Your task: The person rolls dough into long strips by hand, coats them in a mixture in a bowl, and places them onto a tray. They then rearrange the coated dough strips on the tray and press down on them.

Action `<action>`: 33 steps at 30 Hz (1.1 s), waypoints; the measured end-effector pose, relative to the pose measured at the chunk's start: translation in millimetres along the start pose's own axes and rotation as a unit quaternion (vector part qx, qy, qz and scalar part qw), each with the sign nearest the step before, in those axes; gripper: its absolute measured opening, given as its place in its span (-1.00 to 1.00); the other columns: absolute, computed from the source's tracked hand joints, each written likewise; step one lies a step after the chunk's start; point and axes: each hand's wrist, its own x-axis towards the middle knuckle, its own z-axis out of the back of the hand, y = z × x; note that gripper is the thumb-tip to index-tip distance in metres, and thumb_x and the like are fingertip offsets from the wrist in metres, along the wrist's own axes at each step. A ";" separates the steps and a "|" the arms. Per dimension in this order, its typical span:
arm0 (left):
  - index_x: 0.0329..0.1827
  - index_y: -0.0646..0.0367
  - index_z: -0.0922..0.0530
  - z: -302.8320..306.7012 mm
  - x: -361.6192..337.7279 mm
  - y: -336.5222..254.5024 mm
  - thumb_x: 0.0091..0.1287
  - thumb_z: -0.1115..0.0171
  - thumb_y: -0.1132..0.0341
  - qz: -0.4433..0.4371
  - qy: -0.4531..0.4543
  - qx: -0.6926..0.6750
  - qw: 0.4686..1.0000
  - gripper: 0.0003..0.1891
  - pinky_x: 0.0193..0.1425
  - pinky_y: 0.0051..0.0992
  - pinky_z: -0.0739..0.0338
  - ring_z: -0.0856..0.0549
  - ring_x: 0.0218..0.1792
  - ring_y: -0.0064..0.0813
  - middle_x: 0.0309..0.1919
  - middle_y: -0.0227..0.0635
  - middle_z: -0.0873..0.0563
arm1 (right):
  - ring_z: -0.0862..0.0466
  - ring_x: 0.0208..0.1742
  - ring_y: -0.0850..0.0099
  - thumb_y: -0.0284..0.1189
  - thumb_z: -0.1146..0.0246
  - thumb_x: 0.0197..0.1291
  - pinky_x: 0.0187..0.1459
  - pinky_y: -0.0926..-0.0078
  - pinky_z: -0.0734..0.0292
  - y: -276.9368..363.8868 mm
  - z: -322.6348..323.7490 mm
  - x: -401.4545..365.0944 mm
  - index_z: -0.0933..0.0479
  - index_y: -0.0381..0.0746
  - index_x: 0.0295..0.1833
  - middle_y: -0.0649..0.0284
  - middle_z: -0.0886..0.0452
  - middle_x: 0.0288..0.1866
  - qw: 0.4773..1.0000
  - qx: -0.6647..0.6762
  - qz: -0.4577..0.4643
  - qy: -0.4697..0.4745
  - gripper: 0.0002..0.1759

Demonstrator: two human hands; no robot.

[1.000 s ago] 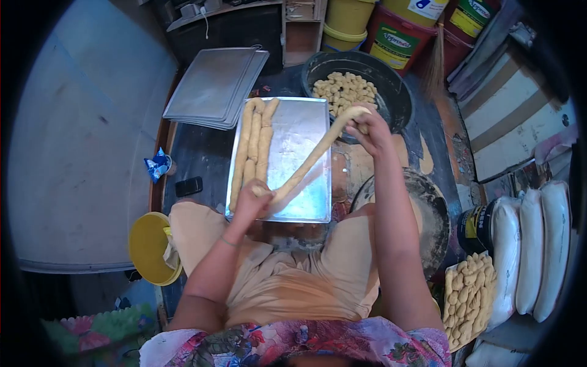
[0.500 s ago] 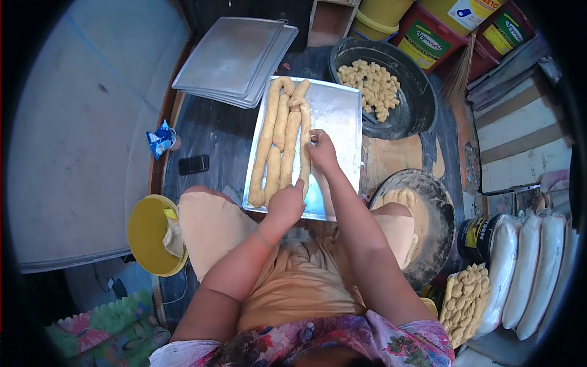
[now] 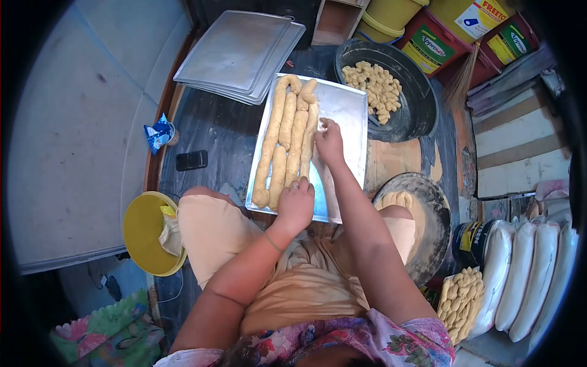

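Note:
Several long dough ropes (image 3: 298, 137) lie side by side on a shiny metal baking tray (image 3: 342, 177), filling its left part. At the near end of the rightmost dough rope (image 3: 307, 147), my left hand (image 3: 296, 205) is closed over the dough, with a ring on one finger; the rope's tip is hidden under it. My right hand (image 3: 330, 144) is at the same rope's right side, higher up. Its fingers are curled with the thumb against the dough. Bare metal shows on the tray's right part.
Behind the tray is a stack of metal trays (image 3: 235, 52). A black basin (image 3: 422, 116) with small dough pieces stands at the back right, and a floury basin (image 3: 437, 214) sits beside my knee. To the left are a phone (image 3: 192, 160) and a yellow bucket (image 3: 137, 238).
My left hand has shifted slightly right at the near end of the rightmost rope. My right hand has moved a little up and right along its side. The view has tilted slightly.

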 end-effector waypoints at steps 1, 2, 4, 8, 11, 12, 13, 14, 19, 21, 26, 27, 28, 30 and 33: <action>-0.05 0.26 -0.54 -0.3 -0.7 -1.0 0.09 -0.21 0.32 0.007 0.014 -0.003 1.000 -0.65 -0.10 -0.31 -0.48 -0.57 -0.06 -0.26 -0.04 -0.20 -0.50 | -0.44 0.20 0.07 -0.42 -0.22 0.14 0.22 0.29 -0.34 4.8 0.2 6.2 -0.41 -0.31 0.17 -0.10 -0.43 0.16 0.999 0.030 0.010 -0.007 -0.53; 0.00 0.26 -0.52 -0.3 -0.5 -1.6 0.07 -0.29 0.27 0.013 0.027 -0.005 1.000 -0.57 -0.06 -0.28 -0.48 -0.55 -0.02 -0.24 0.02 -0.18 -0.48 | -0.39 0.26 0.06 -0.37 -0.21 0.16 0.27 0.26 -0.27 8.8 -3.9 13.6 -0.39 -0.31 0.21 -0.12 -0.39 0.21 0.998 0.012 0.054 0.005 -0.51; 0.05 0.27 -0.50 1.1 1.1 -2.4 0.05 -0.36 0.19 0.022 0.055 -0.011 0.998 -0.48 -0.03 -0.25 -0.48 -0.54 0.03 -0.23 0.08 -0.15 -0.46 | -0.28 0.37 0.03 -0.28 -0.18 0.21 0.37 0.19 -0.15 13.1 -14.4 32.4 -0.34 -0.31 0.27 -0.15 -0.31 0.31 0.989 -0.023 0.142 0.027 -0.45; 0.03 0.28 -0.52 -2.5 3.1 -3.4 0.09 -0.34 0.13 0.025 0.068 -0.003 0.997 -0.49 -0.03 -0.26 -0.48 -0.56 0.02 -0.24 0.11 -0.11 -0.49 | 0.01 0.54 0.04 0.02 0.11 0.35 0.46 -0.05 0.20 10.0 -38.4 54.3 -0.03 -0.23 0.49 -0.08 0.03 0.53 0.979 -0.136 0.095 0.117 -0.24; 0.00 0.28 -0.55 5.0 6.2 -4.2 0.08 -0.34 0.09 0.030 0.081 -0.007 0.996 -0.49 -0.02 -0.27 -0.46 -0.60 -0.04 -0.24 0.07 -0.08 -0.56 | 0.04 0.55 0.04 0.07 0.19 0.36 0.47 -0.02 0.24 3.3 -44.3 75.9 0.04 -0.19 0.52 -0.05 0.10 0.55 0.979 -0.167 0.048 0.106 -0.22; -0.01 0.28 -0.55 6.5 7.5 -3.3 0.08 -0.34 0.08 0.032 0.084 -0.011 0.996 -0.49 -0.02 -0.27 -0.45 -0.60 -0.04 -0.24 0.07 -0.07 -0.56 | 0.04 0.55 0.05 0.06 0.19 0.36 0.47 -0.02 0.24 2.7 -45.0 82.4 0.04 -0.20 0.52 -0.05 0.10 0.55 0.980 -0.163 0.040 0.106 -0.22; -0.01 0.28 -0.55 7.2 8.4 -3.0 0.08 -0.34 0.07 0.032 0.088 -0.015 0.995 -0.48 -0.01 -0.27 -0.44 -0.60 -0.04 -0.24 0.06 -0.07 -0.56 | 0.04 0.55 0.05 0.06 0.19 0.36 0.47 -0.03 0.24 1.2 -44.9 88.6 0.04 -0.20 0.52 -0.05 0.09 0.55 0.981 -0.159 0.031 0.106 -0.23; -0.01 0.28 -0.55 7.3 8.5 -3.1 0.08 -0.34 0.06 0.031 0.095 -0.019 0.995 -0.48 -0.01 -0.26 -0.44 -0.60 -0.04 -0.24 0.06 -0.07 -0.57 | 0.04 0.55 0.05 0.06 0.19 0.36 0.47 -0.03 0.24 -1.3 -44.7 92.9 0.04 -0.20 0.52 -0.05 0.08 0.55 0.982 -0.155 0.020 0.105 -0.23; 0.00 0.27 -0.55 7.4 13.3 -4.0 0.10 -0.32 0.06 0.035 0.089 -0.007 0.995 -0.49 0.02 -0.26 -0.40 -0.58 0.00 -0.25 0.08 -0.07 -0.56 | 0.04 0.53 -0.03 0.07 0.14 0.35 0.46 0.00 0.21 -14.2 -47.3 87.5 0.04 -0.29 0.50 -0.28 0.14 0.50 0.994 -0.062 0.057 0.075 -0.18; 0.00 0.26 -0.55 9.5 13.4 -5.5 0.12 -0.31 0.08 0.041 0.101 -0.011 0.994 -0.51 0.04 -0.25 -0.40 -0.57 0.04 -0.24 0.10 -0.08 -0.56 | 0.09 0.54 -0.06 0.06 0.11 0.35 0.47 0.09 0.19 -13.3 -39.8 92.9 0.01 -0.31 0.49 -0.31 0.18 0.50 0.995 0.055 0.025 0.083 -0.19; 0.02 0.23 -0.55 16.6 21.5 11.7 0.18 -0.24 0.22 0.028 0.040 -0.064 0.997 -0.61 0.10 -0.14 -0.38 -0.53 0.10 -0.12 0.15 -0.09 -0.53 | 0.02 0.52 -0.08 0.03 -0.01 0.34 0.47 0.25 0.11 -6.8 40.5 91.9 -0.20 -0.36 0.40 -0.31 0.08 0.49 0.991 0.106 -0.033 0.080 -0.24; 0.02 0.22 -0.56 18.0 23.5 15.7 0.18 -0.22 0.24 0.037 0.036 -0.062 0.997 -0.63 0.11 -0.14 -0.37 -0.52 0.11 -0.12 0.15 -0.10 -0.53 | -0.04 0.51 0.00 0.00 -0.02 0.34 0.46 0.27 0.06 -32.2 51.8 102.3 -0.29 -0.38 0.34 -0.23 -0.08 0.46 0.977 0.170 -0.035 0.122 -0.29; 0.01 0.21 -0.56 19.9 25.5 19.7 0.18 -0.20 0.27 0.045 0.031 -0.060 0.997 -0.65 0.12 -0.14 -0.36 -0.51 0.11 -0.13 0.15 -0.11 -0.52 | -0.20 0.46 0.11 -0.03 -0.03 0.35 0.42 0.32 -0.03 2.2 93.5 83.2 -0.33 -0.39 0.31 -0.13 -0.26 0.40 0.968 0.199 -0.070 0.138 -0.33; 0.02 0.19 -0.57 21.4 24.2 24.2 0.18 -0.19 0.30 0.057 0.024 -0.049 0.997 -0.66 0.16 -0.14 -0.34 -0.49 0.14 -0.11 0.16 -0.10 -0.52 | -0.33 0.37 0.21 -0.05 -0.03 0.36 0.37 0.37 -0.12 -30.6 132.8 77.9 -0.35 -0.39 0.29 -0.05 -0.38 0.33 0.974 0.171 -0.073 0.130 -0.35; 0.07 0.17 -0.56 19.4 20.3 19.6 0.18 -0.23 0.30 0.054 0.026 -0.036 0.998 -0.63 0.23 -0.12 -0.33 -0.46 0.21 -0.05 0.19 -0.05 -0.50 | -0.42 0.26 0.35 -0.08 -0.07 0.35 0.27 0.40 -0.27 -35.2 228.2 21.8 -0.38 -0.27 0.30 0.17 -0.44 0.27 0.970 0.205 -0.092 0.094 -0.43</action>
